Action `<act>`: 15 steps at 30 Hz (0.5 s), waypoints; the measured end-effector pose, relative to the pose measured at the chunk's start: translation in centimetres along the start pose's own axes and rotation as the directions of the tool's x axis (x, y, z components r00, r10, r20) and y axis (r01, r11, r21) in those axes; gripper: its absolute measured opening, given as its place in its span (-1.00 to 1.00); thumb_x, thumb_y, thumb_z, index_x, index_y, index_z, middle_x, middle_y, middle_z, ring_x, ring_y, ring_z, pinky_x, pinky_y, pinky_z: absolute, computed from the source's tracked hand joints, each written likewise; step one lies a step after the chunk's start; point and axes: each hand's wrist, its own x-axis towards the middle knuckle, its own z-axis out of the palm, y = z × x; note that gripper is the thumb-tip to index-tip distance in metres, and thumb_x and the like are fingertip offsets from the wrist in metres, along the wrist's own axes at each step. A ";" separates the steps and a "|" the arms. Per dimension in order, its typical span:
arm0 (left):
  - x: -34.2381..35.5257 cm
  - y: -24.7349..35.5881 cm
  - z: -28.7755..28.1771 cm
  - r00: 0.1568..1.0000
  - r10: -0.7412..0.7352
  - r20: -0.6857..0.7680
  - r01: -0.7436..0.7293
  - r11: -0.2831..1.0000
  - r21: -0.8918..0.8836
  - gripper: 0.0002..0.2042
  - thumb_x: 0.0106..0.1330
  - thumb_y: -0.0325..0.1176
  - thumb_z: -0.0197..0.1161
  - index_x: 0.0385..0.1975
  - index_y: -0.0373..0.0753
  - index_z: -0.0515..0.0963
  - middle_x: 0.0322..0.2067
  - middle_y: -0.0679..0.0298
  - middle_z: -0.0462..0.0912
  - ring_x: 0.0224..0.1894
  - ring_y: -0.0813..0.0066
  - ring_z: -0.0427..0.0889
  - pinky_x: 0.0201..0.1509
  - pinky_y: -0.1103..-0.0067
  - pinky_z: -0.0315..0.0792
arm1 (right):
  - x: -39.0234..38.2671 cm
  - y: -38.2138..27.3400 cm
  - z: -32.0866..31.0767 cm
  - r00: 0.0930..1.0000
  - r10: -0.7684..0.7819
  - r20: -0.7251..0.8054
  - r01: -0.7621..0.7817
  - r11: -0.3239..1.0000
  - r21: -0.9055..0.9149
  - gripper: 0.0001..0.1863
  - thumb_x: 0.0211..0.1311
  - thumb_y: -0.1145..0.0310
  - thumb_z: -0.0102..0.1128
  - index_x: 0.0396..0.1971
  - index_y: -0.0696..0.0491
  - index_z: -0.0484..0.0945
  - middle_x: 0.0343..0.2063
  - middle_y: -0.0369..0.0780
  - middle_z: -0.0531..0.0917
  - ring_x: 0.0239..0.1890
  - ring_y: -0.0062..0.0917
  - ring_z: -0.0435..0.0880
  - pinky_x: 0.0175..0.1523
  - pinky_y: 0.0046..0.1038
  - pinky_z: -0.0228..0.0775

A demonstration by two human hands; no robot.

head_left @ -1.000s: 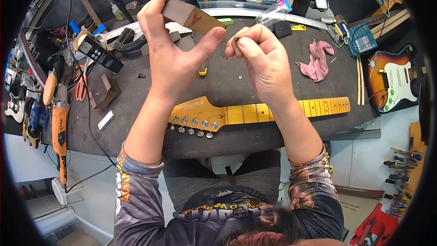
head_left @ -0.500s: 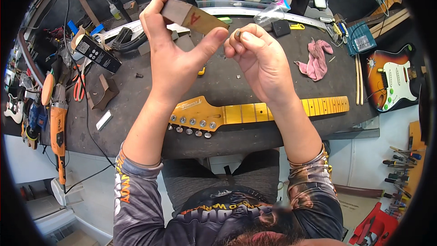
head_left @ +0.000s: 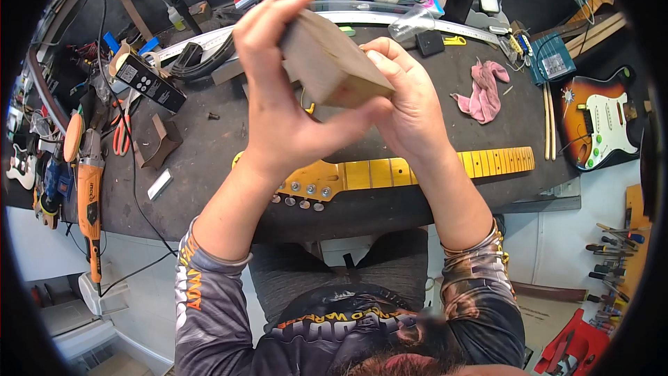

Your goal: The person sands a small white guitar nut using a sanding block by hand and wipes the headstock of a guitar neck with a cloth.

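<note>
My left hand (head_left: 278, 108) grips a sanding block (head_left: 323, 59), a tan-grey rectangular block, raised above the bench and tilted, with fingers over its far side and the thumb along its near end. Close against the block's right end, my right hand (head_left: 415, 104) is closed in a pinch. The small dark piece it held a moment ago is now mostly hidden by the block and fingers. Below both hands lies a yellow-varnished guitar neck (head_left: 379, 174) with metal tuners on its headstock; my left forearm covers part of the headstock.
A pink cloth (head_left: 481, 90) and a sunburst guitar body (head_left: 602, 118) lie to the right. At left are an orange power tool (head_left: 89, 188), red-handled pliers (head_left: 121, 134), folded brown sandpaper (head_left: 164, 141) and a black box (head_left: 149, 82). A long metal ruler (head_left: 379, 17) crosses the back.
The block has turned and come right and nearer, now against my right fingers. My left hand moved with it. The small dark piece, plain to see before, is now mostly covered.
</note>
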 end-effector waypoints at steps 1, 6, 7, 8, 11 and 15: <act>0.3 0.2 -0.1 0.999 0.036 0.040 -0.041 0.992 0.122 -0.01 0.03 -0.21 0.75 0.48 -0.23 0.29 0.25 0.08 0.35 0.32 0.18 0.41 0.39 0.30 0.40 | -0.2 -0.4 0.5 0.997 0.046 -0.067 -0.046 0.999 -0.004 -0.82 0.64 0.32 0.22 -0.06 0.14 0.60 -0.24 -0.26 0.68 -0.09 -0.51 0.70 0.21 -0.36 0.53; 1.0 -1.5 -0.9 0.958 -0.278 -0.066 0.285 0.945 0.163 -0.02 0.09 -0.15 0.77 0.45 -0.26 0.27 0.28 0.08 0.32 0.35 0.18 0.38 0.46 0.27 0.34 | 0.5 0.6 -1.8 0.985 -0.045 0.166 0.041 0.999 0.028 -0.82 0.63 0.32 0.21 -0.07 0.13 0.60 -0.25 -0.28 0.66 -0.08 -0.49 0.70 0.21 -0.36 0.52; 0.8 -1.4 -0.9 0.959 -0.277 -0.065 0.284 0.945 0.162 -0.02 0.09 -0.15 0.77 0.45 -0.26 0.27 0.28 0.08 0.32 0.35 0.18 0.38 0.46 0.27 0.34 | 0.4 0.8 -2.0 0.988 -0.042 0.148 0.037 0.999 0.037 -0.83 0.63 0.32 0.21 -0.06 0.13 0.60 -0.25 -0.28 0.66 -0.08 -0.50 0.69 0.21 -0.36 0.52; 0.5 -1.2 -0.8 0.980 -0.198 -0.024 0.197 0.949 0.245 -0.02 0.10 -0.14 0.76 0.45 -0.27 0.26 0.28 0.07 0.31 0.36 0.18 0.37 0.47 0.28 0.33 | 0.4 0.9 -2.0 0.991 -0.039 0.129 0.033 0.998 0.047 -0.83 0.63 0.33 0.21 -0.06 0.12 0.60 -0.24 -0.28 0.67 -0.08 -0.51 0.69 0.21 -0.36 0.52; 0.3 -1.0 -0.8 0.992 -0.120 0.026 0.105 0.942 0.318 -0.03 0.15 -0.16 0.74 0.48 -0.23 0.22 0.29 0.12 0.35 0.33 0.25 0.44 0.46 0.32 0.37 | 0.3 0.8 -1.7 0.996 -0.035 0.086 0.027 0.995 0.096 -0.84 0.63 0.33 0.21 -0.04 0.12 0.60 -0.21 -0.27 0.69 -0.09 -0.53 0.68 0.20 -0.37 0.51; 0.2 -0.9 -0.8 0.990 -0.137 0.033 0.118 0.934 0.337 -0.04 0.20 -0.18 0.72 0.51 -0.19 0.20 0.31 0.16 0.38 0.29 0.32 0.52 0.43 0.37 0.43 | 0.2 1.1 -1.3 0.997 -0.025 0.074 0.022 0.999 0.047 -0.84 0.63 0.34 0.21 -0.02 0.12 0.60 -0.17 -0.26 0.71 -0.09 -0.55 0.68 0.19 -0.38 0.51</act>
